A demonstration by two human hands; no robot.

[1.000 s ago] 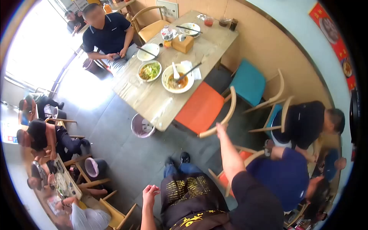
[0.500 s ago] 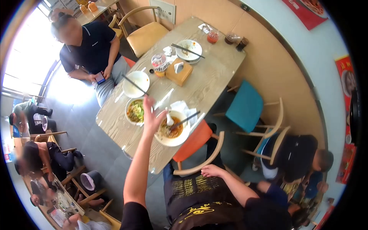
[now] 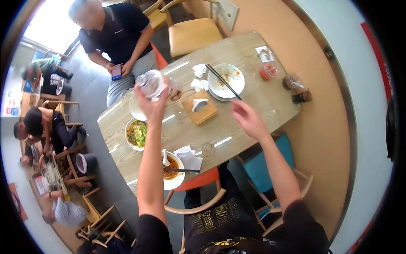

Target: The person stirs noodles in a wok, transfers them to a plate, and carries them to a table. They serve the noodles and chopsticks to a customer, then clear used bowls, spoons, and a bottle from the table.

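My left hand [image 3: 152,105] is raised over the wooden table [image 3: 237,127] and closed around a clear round jar [image 3: 150,82], held above a white bowl [image 3: 134,111]. My right hand [image 3: 246,118] hovers open over the table, empty, just right of a wooden tissue box [image 3: 199,109]. Beyond it sits a used white plate [image 3: 226,80] with black chopsticks across it. Near the table's front edge are a soup bowl [image 3: 171,170] with spoon and chopsticks, and a bowl of green noodles [image 3: 136,133].
A person in a dark polo [image 3: 118,34] sits at the table's left side holding a phone [image 3: 116,72]. Three small cups [image 3: 292,81] stand at the far right. An orange chair [image 3: 198,183] and a teal chair [image 3: 262,169] are at my knees. Other diners sit at left.
My left hand moved from the soup bowl up to the clear jar and lifted it. My right hand left the chair back and reached out over the table. The view shifted closer.
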